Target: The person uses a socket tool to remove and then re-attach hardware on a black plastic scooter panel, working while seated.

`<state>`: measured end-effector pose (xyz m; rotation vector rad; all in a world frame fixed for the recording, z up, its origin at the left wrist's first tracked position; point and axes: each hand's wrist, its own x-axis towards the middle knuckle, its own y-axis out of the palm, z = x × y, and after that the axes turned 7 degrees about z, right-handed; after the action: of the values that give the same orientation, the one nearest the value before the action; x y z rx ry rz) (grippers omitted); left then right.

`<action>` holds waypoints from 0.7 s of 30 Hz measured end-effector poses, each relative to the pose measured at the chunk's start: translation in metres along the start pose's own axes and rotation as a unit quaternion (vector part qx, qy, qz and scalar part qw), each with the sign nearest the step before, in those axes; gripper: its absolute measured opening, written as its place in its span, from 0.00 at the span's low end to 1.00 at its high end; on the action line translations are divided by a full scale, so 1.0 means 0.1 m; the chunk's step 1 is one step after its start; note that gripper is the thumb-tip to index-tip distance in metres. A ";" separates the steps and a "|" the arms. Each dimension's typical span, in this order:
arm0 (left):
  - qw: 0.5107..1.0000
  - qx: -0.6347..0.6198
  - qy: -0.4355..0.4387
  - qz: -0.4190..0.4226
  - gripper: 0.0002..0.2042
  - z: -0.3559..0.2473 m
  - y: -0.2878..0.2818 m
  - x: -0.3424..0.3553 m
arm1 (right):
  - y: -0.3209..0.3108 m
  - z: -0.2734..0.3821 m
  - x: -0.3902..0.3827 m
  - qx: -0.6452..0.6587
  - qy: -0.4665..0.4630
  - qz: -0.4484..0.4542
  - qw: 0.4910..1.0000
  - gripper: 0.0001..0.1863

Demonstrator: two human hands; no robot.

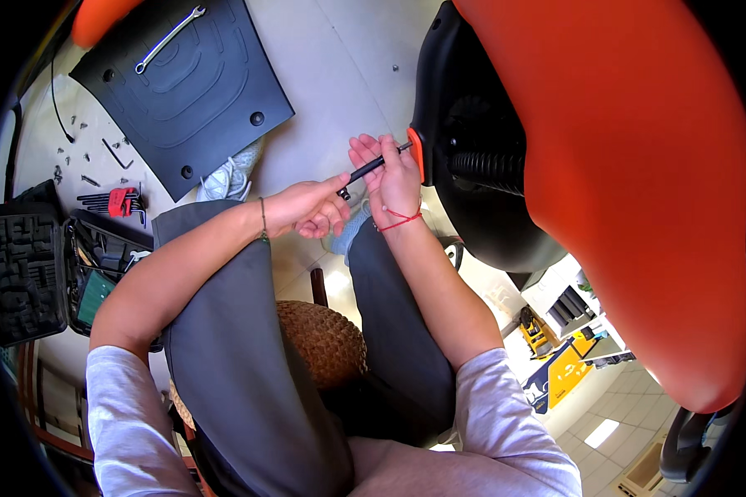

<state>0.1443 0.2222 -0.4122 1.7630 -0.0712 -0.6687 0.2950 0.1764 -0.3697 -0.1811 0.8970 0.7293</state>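
My left hand (317, 207) grips the rear part of a slim black rod-shaped tool (362, 171), thumb along it and lower fingers curled loosely. My right hand (387, 171) is farther along the same tool, palm turned up, thumb over the shaft and fingertips loosely curled. The tool's thin metal end reaches an orange piece (417, 156) on a black housing (427, 74). Right of it is a large orange shell (630, 182) around a dark recess with a black ribbed part (481, 170). Whether the tool's tip is seated in anything is too small to tell.
A wrench (166, 45) lies on a black panel (182, 116) at upper left. Several screws (89, 180), a hex key set (120, 201) and an open tool case (25, 269) are at left. I sit on a woven seat (315, 340); white shelving (580, 319) stands lower right.
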 end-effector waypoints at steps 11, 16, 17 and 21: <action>0.619 0.684 0.225 -0.313 0.20 0.12 0.09 0.06 | -0.02 -0.02 -0.09 -0.049 0.038 -0.011 0.998 0.15; 0.889 0.356 0.122 -0.262 0.25 0.11 0.05 0.09 | 0.01 -0.01 -0.09 -0.027 0.035 0.000 0.999 0.14; 0.968 0.160 0.047 -0.187 0.26 0.08 0.02 0.09 | 0.01 -0.01 -0.09 -0.026 0.033 0.000 0.999 0.14; 0.970 -0.239 0.033 0.011 0.25 0.15 -0.05 0.12 | 0.02 -0.03 -0.09 -0.009 0.025 0.014 1.000 0.14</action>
<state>0.1455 0.2065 -0.4237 1.3151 0.1097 -0.5544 0.2880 0.1724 -0.3645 -0.2041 0.9420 0.7620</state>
